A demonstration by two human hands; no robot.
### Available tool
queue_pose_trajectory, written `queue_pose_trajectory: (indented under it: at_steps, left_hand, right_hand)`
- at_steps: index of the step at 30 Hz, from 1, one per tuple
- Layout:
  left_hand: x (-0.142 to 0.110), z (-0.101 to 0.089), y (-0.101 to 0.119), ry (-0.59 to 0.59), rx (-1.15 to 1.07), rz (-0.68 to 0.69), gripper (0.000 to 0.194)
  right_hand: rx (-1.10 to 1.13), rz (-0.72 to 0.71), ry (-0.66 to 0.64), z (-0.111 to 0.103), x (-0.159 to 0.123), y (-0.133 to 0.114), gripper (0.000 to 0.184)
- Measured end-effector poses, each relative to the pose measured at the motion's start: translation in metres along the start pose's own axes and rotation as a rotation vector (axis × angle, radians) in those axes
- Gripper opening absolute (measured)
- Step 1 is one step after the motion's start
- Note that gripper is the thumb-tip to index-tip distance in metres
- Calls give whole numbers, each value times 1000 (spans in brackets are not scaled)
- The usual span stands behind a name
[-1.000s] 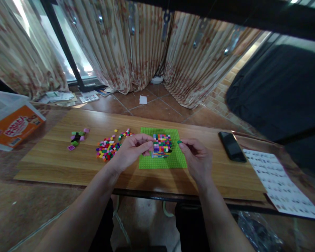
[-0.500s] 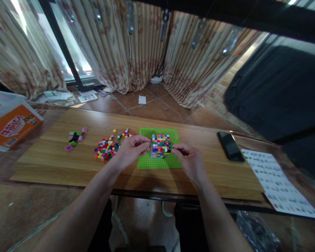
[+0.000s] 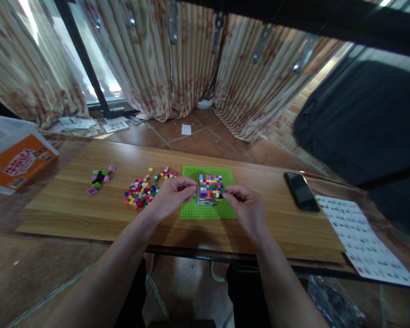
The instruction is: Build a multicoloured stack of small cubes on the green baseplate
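A block-shaped stack of small multicoloured building bricks (image 3: 211,187) stands on a green studded baseplate (image 3: 208,212) in front of me. My left hand (image 3: 175,193) is at the stack's left side, thumb and fingers pinched together; what is between the tips is too small to make out. On the opposite side, my right hand (image 3: 248,207) pinches what looks like a small green brick (image 3: 223,191) against the stack's right edge. Left of the baseplate lies a heap of loose bricks (image 3: 140,193), partly behind my left hand.
Larger pink, green and black pieces (image 3: 100,178) lie on the wooden table (image 3: 71,209) at the left. Beyond them is a clear plastic box with an orange label (image 3: 20,164). A black phone (image 3: 301,191) and a printed sheet (image 3: 365,237) lie at the right.
The whole view has shifted slightly, so everything sits a little further right. Both hands keep nearly the same places beside the stack.
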State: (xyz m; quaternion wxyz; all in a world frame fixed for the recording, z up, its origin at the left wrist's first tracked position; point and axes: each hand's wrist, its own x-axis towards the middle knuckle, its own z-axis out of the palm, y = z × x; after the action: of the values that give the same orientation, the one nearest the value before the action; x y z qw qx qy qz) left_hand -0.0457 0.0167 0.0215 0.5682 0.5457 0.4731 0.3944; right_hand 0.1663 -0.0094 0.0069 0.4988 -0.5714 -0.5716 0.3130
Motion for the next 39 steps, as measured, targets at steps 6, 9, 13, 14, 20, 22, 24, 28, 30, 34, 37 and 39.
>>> queue_pose_trajectory:
  at_steps: [6, 9, 13, 14, 20, 22, 24, 28, 30, 34, 37, 39]
  left_hand:
    - [0, -1, 0, -1, 18, 3, 18]
    - [0, -1, 0, -10, 27, 9, 18]
    - [-1, -1, 1, -10, 36, 7, 19]
    - [-1, -1, 1, -8, 38, 6, 19]
    - [-1, -1, 2, -6, 41, -2, 16]
    - [-1, -1, 2, -7, 47, 2, 16]
    - [-1, -1, 2, -9, 53, 4, 16]
    - [-1, -1, 1, -24, 55, 5, 14]
    - [-1, -1, 0, -30, 48, 8, 15]
    - [0, -1, -1, -46, 57, 19, 15]
    - [-1, -2, -2, -37, 56, 18, 17]
    - [-1, -1, -2, -33, 48, 16, 17]
  right_hand:
    - [53, 21, 13, 0, 2, 1, 13]
    - [72, 21, 29, 1, 2, 0, 12]
    - [44, 20, 21, 0, 1, 1, 14]
    - [23, 8, 12, 0, 1, 2, 14]
    - [-159, -104, -29, -5, -1, 5, 13]
    - [-196, -145, -37, -5, -1, 3, 12]
    - [-208, -166, -36, -5, -2, 1, 12]
    - [-186, -149, -18, -2, -1, 2, 12]
    - [-161, -134, -9, -1, -1, 3, 12]
    - [-117, -98, -13, 0, -1, 5, 12]
    - [-83, -61, -17, 0, -1, 4, 14]
    - [-56, -29, -13, 0, 0, 3, 15]
